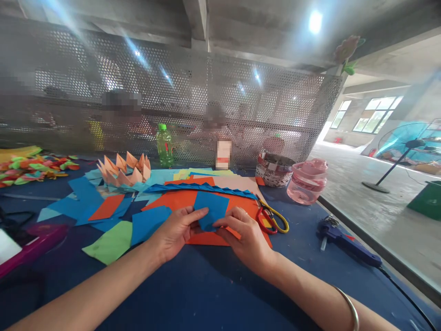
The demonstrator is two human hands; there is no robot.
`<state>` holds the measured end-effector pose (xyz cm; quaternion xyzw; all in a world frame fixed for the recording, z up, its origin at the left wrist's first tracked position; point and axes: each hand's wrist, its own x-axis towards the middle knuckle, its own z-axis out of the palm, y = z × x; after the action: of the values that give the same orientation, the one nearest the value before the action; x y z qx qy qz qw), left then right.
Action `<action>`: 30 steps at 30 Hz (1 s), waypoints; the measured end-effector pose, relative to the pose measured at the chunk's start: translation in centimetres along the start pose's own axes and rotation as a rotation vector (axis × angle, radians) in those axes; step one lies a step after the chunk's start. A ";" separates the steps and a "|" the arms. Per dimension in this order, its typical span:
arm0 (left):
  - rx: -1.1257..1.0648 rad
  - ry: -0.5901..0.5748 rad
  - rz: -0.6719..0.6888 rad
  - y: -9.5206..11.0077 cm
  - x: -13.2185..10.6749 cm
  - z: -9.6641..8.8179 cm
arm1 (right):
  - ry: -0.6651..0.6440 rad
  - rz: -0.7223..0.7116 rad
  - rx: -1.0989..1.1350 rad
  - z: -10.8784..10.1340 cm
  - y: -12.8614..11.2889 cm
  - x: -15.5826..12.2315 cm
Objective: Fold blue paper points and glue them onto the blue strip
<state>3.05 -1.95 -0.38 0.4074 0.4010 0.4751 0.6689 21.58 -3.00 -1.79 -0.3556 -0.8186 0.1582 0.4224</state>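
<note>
Between my hands is a small blue paper rectangle (212,207), held above orange sheets (172,201). My left hand (181,230) pinches its left edge between thumb and fingers. On its lower right side, the fingers of my right hand (246,234) are closed on the same piece. Just beyond lies a long strip of folded blue paper points (203,187). Scissors with red and yellow handles (270,218) lie to the right of the orange paper. Loose blue sheets (149,223) and a light green sheet (110,243) are at my left forearm.
A ring of folded peach paper points (124,170) stands back left, near a green bottle (164,146). At right are a patterned round container (274,170), a pink jug (308,181) and a corded glue gun (351,241). A perforated metal screen (186,92) borders the table's back.
</note>
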 end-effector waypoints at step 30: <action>0.159 0.047 -0.003 -0.4 -0.9 0.9 | 0.121 0.452 0.330 0.6 -0.2 0.5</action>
<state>3.81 -3.01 -0.26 0.4474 0.4538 0.4501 0.6256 20.84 -2.74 -1.74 -0.4642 -0.6552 0.3576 0.4768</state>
